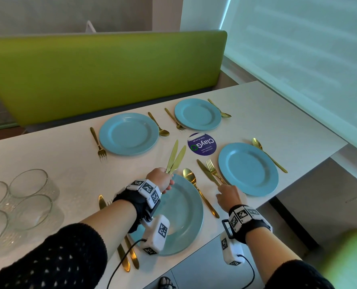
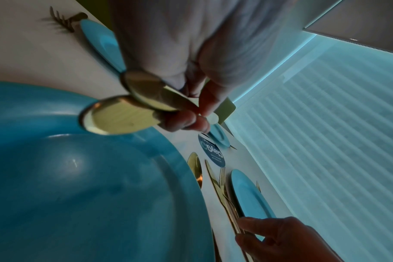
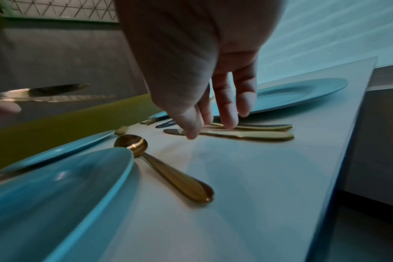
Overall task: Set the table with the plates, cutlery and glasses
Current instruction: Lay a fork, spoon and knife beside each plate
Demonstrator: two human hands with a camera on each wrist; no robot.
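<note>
Fingers of the left hand curl round the handles of two gold knives, holding them raised over the far rim of the nearest blue plate with the blades fanned out and pointing away. Straight fingertips of the right hand press down on the handles of a gold knife and fork that lie side by side on the white table — just beside the left rim of the right-hand plate. Between the two hands a gold spoon lies against the nearest plate's right edge. Two more blue plates sit at the far side, the far left plate and the far right plate, each with a fork to its left and a spoon to its right. A round purple sticker lies in the middle of the table, and clear glasses stand grouped at the left — well apart from the plates.
</note>
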